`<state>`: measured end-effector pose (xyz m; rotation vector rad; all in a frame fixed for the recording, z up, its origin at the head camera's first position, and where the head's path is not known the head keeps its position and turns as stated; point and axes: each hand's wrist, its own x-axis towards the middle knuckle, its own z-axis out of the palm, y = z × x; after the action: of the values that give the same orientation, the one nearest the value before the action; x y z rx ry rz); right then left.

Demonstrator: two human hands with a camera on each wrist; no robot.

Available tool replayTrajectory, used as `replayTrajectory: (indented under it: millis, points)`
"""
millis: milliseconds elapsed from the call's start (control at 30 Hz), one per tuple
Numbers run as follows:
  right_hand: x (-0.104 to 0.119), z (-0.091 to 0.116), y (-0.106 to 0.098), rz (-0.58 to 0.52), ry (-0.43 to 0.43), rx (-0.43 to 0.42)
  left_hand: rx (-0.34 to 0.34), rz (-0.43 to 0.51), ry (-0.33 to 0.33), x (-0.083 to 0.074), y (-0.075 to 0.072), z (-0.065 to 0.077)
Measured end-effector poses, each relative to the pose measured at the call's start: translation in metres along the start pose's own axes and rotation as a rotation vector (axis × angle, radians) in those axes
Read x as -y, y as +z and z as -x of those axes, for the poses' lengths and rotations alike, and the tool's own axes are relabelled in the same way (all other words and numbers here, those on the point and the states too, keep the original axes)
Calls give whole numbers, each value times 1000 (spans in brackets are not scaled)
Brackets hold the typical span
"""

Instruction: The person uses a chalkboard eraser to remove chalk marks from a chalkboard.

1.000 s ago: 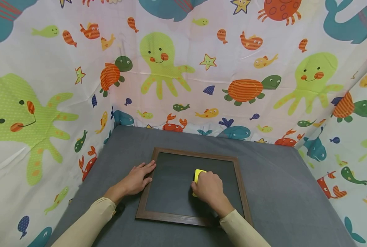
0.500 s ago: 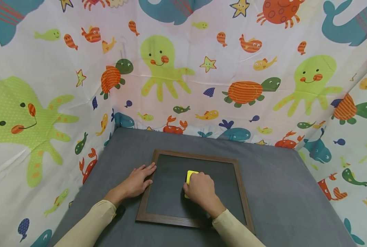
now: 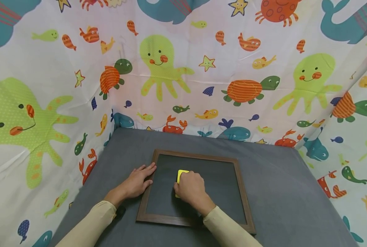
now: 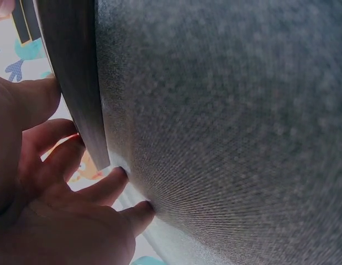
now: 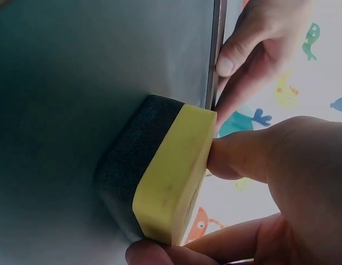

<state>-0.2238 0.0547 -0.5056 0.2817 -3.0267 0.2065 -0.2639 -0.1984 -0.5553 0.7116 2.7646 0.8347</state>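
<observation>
A chalkboard (image 3: pixel 217 185) with a brown wooden frame (image 3: pixel 198 156) lies flat on the grey cloth. My right hand (image 3: pixel 191 188) grips a chalkboard eraser (image 3: pixel 182 172), just left of the board's middle. The right wrist view shows the eraser (image 5: pixel 173 165) more closely: a yellow back between thumb and fingers, and black felt against the dark surface. On the frame's left side rests my left hand (image 3: pixel 134 182), fingers extended. In the left wrist view the thumb and some fingers of that hand (image 4: pixel 71 204) touch the frame's edge (image 4: pixel 77 83), while other fingertips touch the cloth.
Grey cloth (image 3: pixel 282 192) covers the table around the board. White curtains (image 3: pixel 208 41) printed with sea animals close off the back and both sides. A small dark object (image 3: pixel 119 212) shows beneath the left wrist.
My right hand has slid the eraser leftward across the chalkboard, from right of the middle to left of it. The left hand stays in place on the frame.
</observation>
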Motion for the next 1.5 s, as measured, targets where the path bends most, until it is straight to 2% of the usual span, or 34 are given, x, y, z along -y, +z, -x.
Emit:
replayTrajectory:
  millis: [300, 1500]
  points:
    - [15, -5, 1, 41, -18, 0, -24, -24, -4, -1, -1, 0]
    - [54, -19, 11, 121, -87, 40, -14, -26, -14, 0, 1, -3]
